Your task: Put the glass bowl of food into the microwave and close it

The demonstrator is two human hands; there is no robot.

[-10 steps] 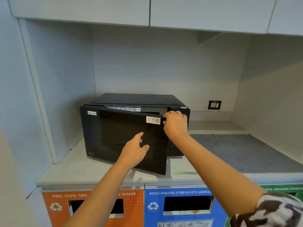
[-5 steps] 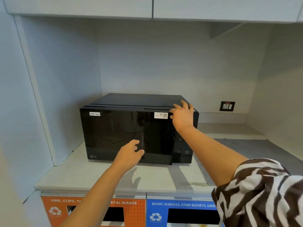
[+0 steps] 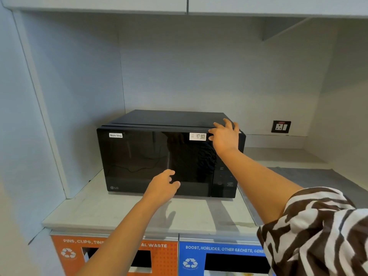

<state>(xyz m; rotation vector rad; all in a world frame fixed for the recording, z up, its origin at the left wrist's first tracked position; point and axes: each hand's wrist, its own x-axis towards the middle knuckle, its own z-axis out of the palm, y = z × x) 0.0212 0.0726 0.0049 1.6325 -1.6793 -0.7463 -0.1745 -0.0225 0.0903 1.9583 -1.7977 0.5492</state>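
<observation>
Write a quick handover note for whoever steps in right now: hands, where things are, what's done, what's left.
Left hand: open, empty, in front of the lower door glass; contact unclear.
Right hand: fingers spread on the top right corner of the microwave, no grip on anything.
Microwave stands on the counter; its door looks flush and shut.
Glass bowl: not visible; the dark glass hides the inside, so I cannot confirm it is in there.
Done: door closed, by the look of it.
Left: probably just take both hands away.

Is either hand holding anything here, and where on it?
Nothing is gripped. The right hand rests open on the microwave door's top right corner; the left hand hovers open before it.
</observation>
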